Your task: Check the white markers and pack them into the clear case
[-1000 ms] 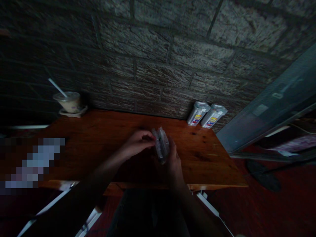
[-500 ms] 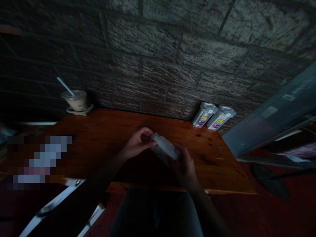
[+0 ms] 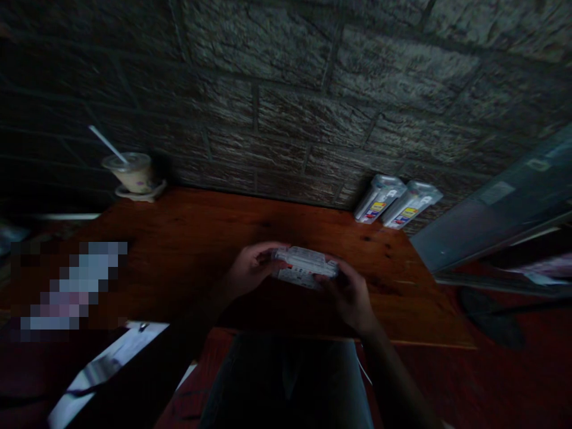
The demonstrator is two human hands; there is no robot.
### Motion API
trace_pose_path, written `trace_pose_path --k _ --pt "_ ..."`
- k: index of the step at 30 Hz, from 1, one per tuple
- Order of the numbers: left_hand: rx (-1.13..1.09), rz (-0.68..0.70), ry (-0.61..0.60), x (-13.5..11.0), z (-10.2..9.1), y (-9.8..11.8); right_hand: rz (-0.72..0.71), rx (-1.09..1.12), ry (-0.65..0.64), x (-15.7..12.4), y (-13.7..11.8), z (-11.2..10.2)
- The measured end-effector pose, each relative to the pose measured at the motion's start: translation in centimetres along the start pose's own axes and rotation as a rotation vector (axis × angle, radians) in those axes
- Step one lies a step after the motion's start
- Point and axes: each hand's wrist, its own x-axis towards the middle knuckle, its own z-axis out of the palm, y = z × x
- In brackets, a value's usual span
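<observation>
Between my two hands is a clear plastic case (image 3: 302, 268) with printed markings on its near side; what is inside it I cannot make out. My left hand (image 3: 252, 268) grips its left end, thumb in front and fingers behind. At the right end my right hand (image 3: 353, 292) holds it the same way, fingers curled round the corner. The case is over the middle of the wooden table (image 3: 214, 226), its long side running roughly left to right. The dim light hides whether it touches the tabletop.
Two clear containers with coloured labels (image 3: 379, 199) (image 3: 411, 205) lean by the stone wall (image 3: 290, 107) at the back right. A lidded drink cup (image 3: 134, 173) with a straw stands on a small tray (image 3: 145, 193) at the back left. A blurred-out patch covers the left side.
The case has turned from slanting down to the right to lying nearly level, and its printed side now faces me. My right hand has moved slightly right. The view has shifted a little.
</observation>
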Motion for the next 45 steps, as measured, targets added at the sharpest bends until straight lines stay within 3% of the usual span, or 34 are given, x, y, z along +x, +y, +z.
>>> trace_pose_path --k 8,14,27,35,38,41,45 --pt "-0.042 0.008 0.112 -0.1 0.8 -0.6 -0.043 0.043 0.210 -0.4 0.2 1.5" --pt "0.054 0.030 0.168 -0.1 0.9 -1.3 -0.064 -0.012 0.210 -0.6 1.0 1.6" --pt "0.160 0.045 0.220 -0.7 1.3 -1.1 -0.269 -0.200 0.200 -0.6 0.1 1.4" --pt "0.224 0.190 0.302 0.1 1.8 -2.0 -0.277 -0.377 0.366 -2.2 -0.1 3.0" --pt "0.163 0.168 0.189 -0.6 2.6 -1.8 -0.272 -0.430 0.362 -2.2 -1.2 4.2" --pt "0.127 0.145 0.015 -1.8 3.9 -1.2 -0.214 -0.400 0.260 -2.0 -2.1 5.8" --pt "0.075 0.043 0.005 -2.8 4.5 -0.6 -0.232 -0.326 0.099 -2.3 -2.8 7.0"
